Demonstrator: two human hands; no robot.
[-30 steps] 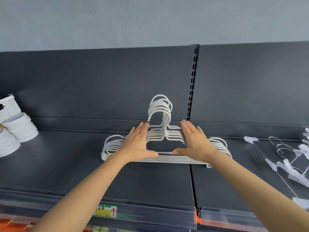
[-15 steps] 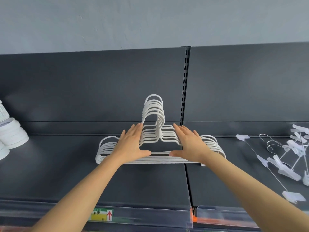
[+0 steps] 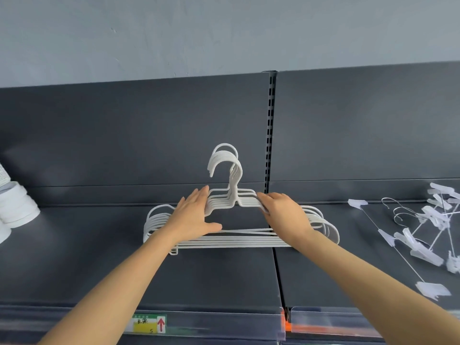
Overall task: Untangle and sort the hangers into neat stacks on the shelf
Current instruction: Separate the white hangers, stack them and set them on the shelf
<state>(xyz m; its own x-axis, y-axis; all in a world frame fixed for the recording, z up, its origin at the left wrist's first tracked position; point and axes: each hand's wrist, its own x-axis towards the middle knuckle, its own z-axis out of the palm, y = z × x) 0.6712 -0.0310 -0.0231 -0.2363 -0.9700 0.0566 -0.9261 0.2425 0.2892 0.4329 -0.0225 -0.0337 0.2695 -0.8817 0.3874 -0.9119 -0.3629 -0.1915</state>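
Step in hand, as I read it: squaring up the stack of thin white plastic hangers (image 3: 236,241), which lies flat in the middle of the dark grey metal shelf (image 3: 87,257), hooks toward the back panel, straddling the seam between two shelf decks. Left hand (image 3: 193,215) is flat and open, straight fingers pressed on the left shoulder, thumb spread out below. Right hand (image 3: 283,210) has its fingers bent over the right shoulder bars, gripping them; its thumb is hidden. To do it well: push both shoulders inward evenly, line the hooks up first, then tap the bottom bars flush. One bottom bar crosses the others at a slant, so free it before pressing. The hangers are slim, smooth, rounded rods with curved ends, likely light and slippery, so they may fan out easily. The shelf looks matte and hard. Well apart on the right lie tangled wire hangers with clear plastic clips (image 3: 426,255), not yet sorted. White round rolls (image 3: 18,207) sit far left; a yellow price label (image 3: 149,324) is on the front rail.
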